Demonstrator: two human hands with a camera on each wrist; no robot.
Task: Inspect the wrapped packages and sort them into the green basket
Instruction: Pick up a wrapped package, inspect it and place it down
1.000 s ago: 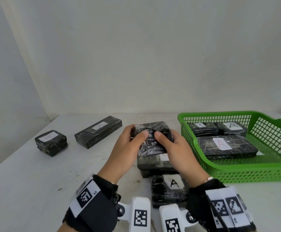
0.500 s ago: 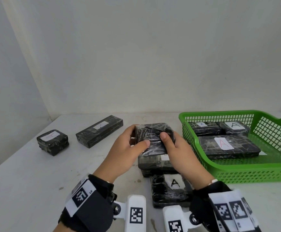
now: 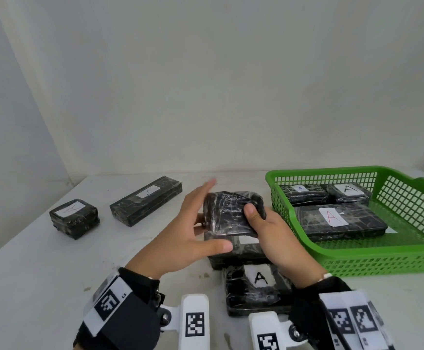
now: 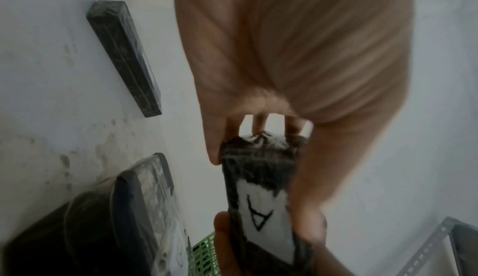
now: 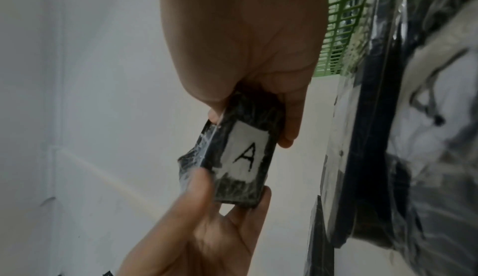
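A small black wrapped package (image 3: 231, 214) is held up over the table's middle, left of the green basket (image 3: 357, 258). My right hand (image 3: 259, 223) grips its right end, thumb on the near face. My left hand (image 3: 198, 221) has straight fingers touching its left end, and the thumb is off it. The white label with a black "A" (image 5: 244, 156) faces away from my head and shows in both wrist views (image 4: 261, 208). The basket holds three labelled black packages: two small ones (image 3: 303, 194) (image 3: 348, 192) at the back and a large flat one (image 3: 339, 221).
Under my hands lie a flat black package (image 3: 236, 251) and a nearer one labelled "A" (image 3: 253, 286). A long package (image 3: 146, 200) and a small square one (image 3: 74, 218) sit at the left on the white table (image 3: 41, 286). Walls close the back and left.
My left thumb has lifted off the package and the left fingers have straightened. The right hand keeps its grip, and the package has tilted slightly.
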